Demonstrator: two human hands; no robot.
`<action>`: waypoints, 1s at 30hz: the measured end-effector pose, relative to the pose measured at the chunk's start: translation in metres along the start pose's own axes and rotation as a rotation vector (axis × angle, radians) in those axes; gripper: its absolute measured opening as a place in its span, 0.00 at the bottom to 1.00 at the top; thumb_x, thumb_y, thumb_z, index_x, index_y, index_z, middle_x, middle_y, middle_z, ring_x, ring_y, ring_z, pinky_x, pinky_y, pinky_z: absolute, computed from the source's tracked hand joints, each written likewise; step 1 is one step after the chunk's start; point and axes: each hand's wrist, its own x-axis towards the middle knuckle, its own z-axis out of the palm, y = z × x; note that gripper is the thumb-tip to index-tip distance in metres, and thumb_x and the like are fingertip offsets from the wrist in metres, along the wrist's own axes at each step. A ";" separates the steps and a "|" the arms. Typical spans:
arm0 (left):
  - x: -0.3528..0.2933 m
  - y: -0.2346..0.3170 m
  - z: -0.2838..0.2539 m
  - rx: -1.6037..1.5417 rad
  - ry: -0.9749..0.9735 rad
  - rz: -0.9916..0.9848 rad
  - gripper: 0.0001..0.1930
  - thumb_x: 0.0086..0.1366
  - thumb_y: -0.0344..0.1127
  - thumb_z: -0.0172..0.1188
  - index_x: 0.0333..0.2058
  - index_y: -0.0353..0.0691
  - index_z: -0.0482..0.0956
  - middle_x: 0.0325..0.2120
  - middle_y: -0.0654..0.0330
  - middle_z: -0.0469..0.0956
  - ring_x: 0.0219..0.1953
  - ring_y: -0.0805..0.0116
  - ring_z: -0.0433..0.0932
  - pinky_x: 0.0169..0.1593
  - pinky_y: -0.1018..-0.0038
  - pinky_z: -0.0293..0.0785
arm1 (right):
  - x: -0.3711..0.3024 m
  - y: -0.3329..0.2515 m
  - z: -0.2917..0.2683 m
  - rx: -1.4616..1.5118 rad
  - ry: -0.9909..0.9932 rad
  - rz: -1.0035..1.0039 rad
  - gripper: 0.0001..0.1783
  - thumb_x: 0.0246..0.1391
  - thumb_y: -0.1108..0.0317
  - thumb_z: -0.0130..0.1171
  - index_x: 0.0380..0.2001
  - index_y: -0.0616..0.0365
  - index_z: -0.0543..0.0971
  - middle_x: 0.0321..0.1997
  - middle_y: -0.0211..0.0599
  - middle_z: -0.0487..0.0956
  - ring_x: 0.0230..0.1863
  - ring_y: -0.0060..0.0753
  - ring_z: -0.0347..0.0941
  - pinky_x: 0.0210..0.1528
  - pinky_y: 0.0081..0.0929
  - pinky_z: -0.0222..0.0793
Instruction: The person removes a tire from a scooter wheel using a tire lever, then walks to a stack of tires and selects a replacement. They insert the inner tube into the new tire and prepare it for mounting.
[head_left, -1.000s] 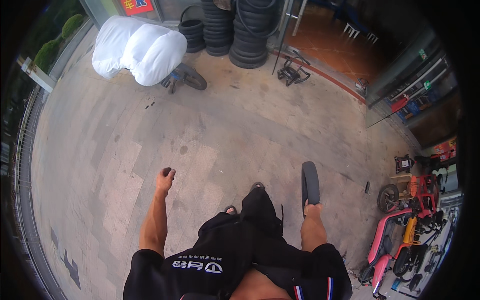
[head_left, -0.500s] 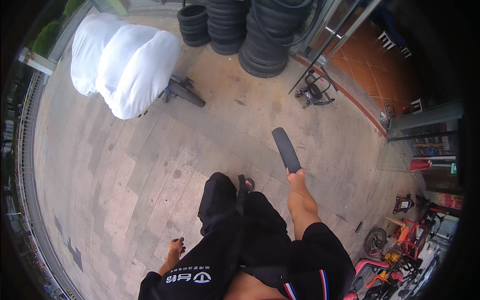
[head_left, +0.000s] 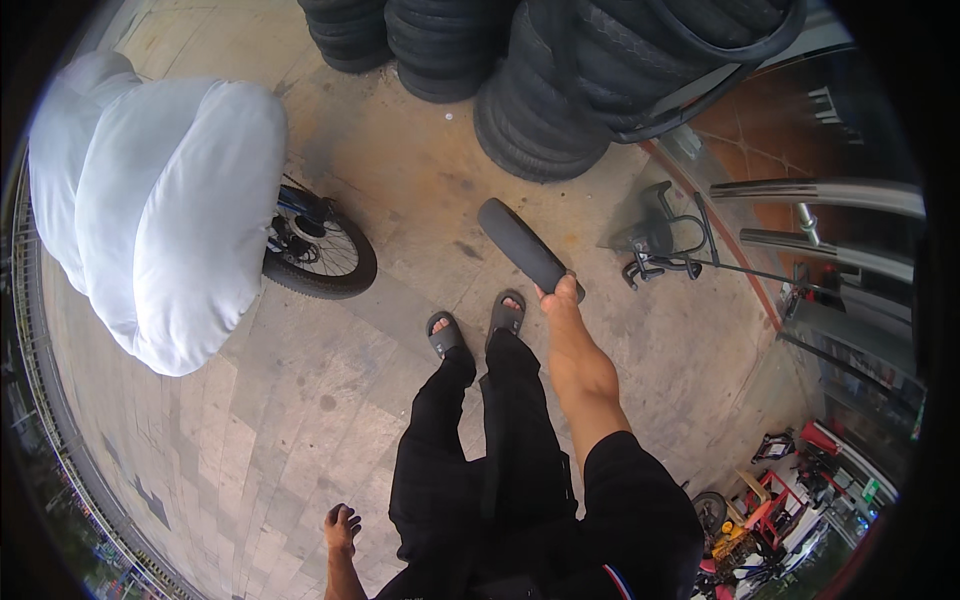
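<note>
My right hand [head_left: 563, 292] grips a black tyre [head_left: 522, 245] by its near end. The tyre is seen nearly edge-on, slanting up and left ahead of my feet. Its underside and part of my grip are hidden. My left hand [head_left: 341, 530] hangs low beside my left leg, over the paving. Its fingers are loosely curled and somewhat apart, dark at the tips, and I see nothing held in them.
Tall stacks of black tyres [head_left: 545, 125] stand ahead against the shopfront. On the left is a bicycle wheel [head_left: 325, 255] beneath a white cover [head_left: 180, 210]. A small black stand [head_left: 660, 235] sits by the doorway at right. Red and yellow machines [head_left: 765, 510] crowd the lower right.
I have stepped forward, so the tyre stacks and white-covered bicycle look closer. The tyre in my right hand has tilted further left. My left hand swings at my side.
</note>
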 end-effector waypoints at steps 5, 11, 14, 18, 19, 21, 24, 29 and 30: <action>-0.054 -0.004 0.054 0.050 0.188 -0.255 0.22 0.64 0.44 0.58 0.53 0.39 0.73 0.39 0.55 0.79 0.34 0.60 0.81 0.32 0.67 0.76 | 0.077 -0.006 0.107 -0.140 -0.026 0.036 0.24 0.61 0.44 0.50 0.52 0.45 0.75 0.57 0.33 0.75 0.52 0.37 0.74 0.50 0.44 0.77; -0.111 -0.023 0.123 0.082 0.049 -0.499 0.21 0.63 0.40 0.58 0.52 0.38 0.73 0.37 0.55 0.77 0.33 0.58 0.81 0.33 0.66 0.76 | 0.108 -0.018 0.183 -0.252 0.071 0.047 0.28 0.62 0.42 0.50 0.57 0.49 0.72 0.59 0.35 0.73 0.54 0.39 0.74 0.51 0.38 0.79; -0.134 -0.019 0.147 0.044 0.048 -0.542 0.20 0.64 0.40 0.58 0.52 0.38 0.73 0.36 0.55 0.76 0.33 0.59 0.81 0.32 0.67 0.76 | 0.110 -0.036 0.204 -0.243 0.153 0.025 0.34 0.63 0.43 0.52 0.60 0.59 0.70 0.66 0.43 0.67 0.59 0.44 0.71 0.52 0.39 0.80; -0.144 0.001 0.168 0.023 0.076 -0.567 0.21 0.64 0.40 0.58 0.53 0.38 0.72 0.38 0.54 0.76 0.34 0.58 0.81 0.31 0.68 0.76 | 0.120 -0.071 0.235 -0.310 0.064 -0.047 0.38 0.63 0.38 0.50 0.62 0.59 0.68 0.68 0.44 0.63 0.61 0.45 0.68 0.53 0.38 0.81; -0.147 0.007 0.172 0.006 0.093 -0.567 0.21 0.64 0.40 0.58 0.53 0.38 0.71 0.38 0.54 0.76 0.33 0.58 0.81 0.31 0.68 0.76 | 0.125 -0.077 0.243 -0.348 0.065 -0.062 0.40 0.61 0.35 0.50 0.61 0.60 0.68 0.65 0.42 0.66 0.58 0.44 0.71 0.52 0.38 0.81; -0.149 0.018 0.183 0.011 0.114 -0.561 0.21 0.62 0.40 0.58 0.52 0.39 0.72 0.38 0.55 0.76 0.32 0.59 0.81 0.30 0.68 0.76 | 0.133 -0.090 0.252 -0.417 0.017 -0.025 0.44 0.60 0.32 0.49 0.63 0.60 0.64 0.60 0.45 0.71 0.54 0.43 0.74 0.49 0.38 0.81; -0.152 0.033 0.196 -0.003 0.124 -0.552 0.21 0.61 0.40 0.58 0.52 0.40 0.73 0.36 0.56 0.76 0.31 0.60 0.80 0.30 0.70 0.75 | 0.142 -0.102 0.255 -0.520 0.021 0.047 0.46 0.59 0.30 0.47 0.64 0.61 0.61 0.54 0.48 0.74 0.48 0.43 0.76 0.45 0.36 0.80; -0.146 0.045 0.210 -0.006 0.111 -0.534 0.21 0.63 0.41 0.58 0.52 0.40 0.72 0.37 0.56 0.76 0.32 0.60 0.81 0.31 0.70 0.75 | 0.129 -0.096 0.219 -0.781 -0.075 -0.083 0.43 0.62 0.33 0.47 0.65 0.58 0.59 0.52 0.44 0.72 0.44 0.42 0.77 0.46 0.37 0.78; -0.143 0.046 0.213 -0.018 0.095 -0.524 0.21 0.63 0.41 0.58 0.53 0.40 0.71 0.39 0.56 0.76 0.33 0.60 0.81 0.32 0.69 0.75 | 0.123 -0.093 0.210 -0.821 -0.128 -0.120 0.40 0.63 0.37 0.48 0.65 0.56 0.59 0.53 0.44 0.71 0.42 0.42 0.77 0.42 0.36 0.78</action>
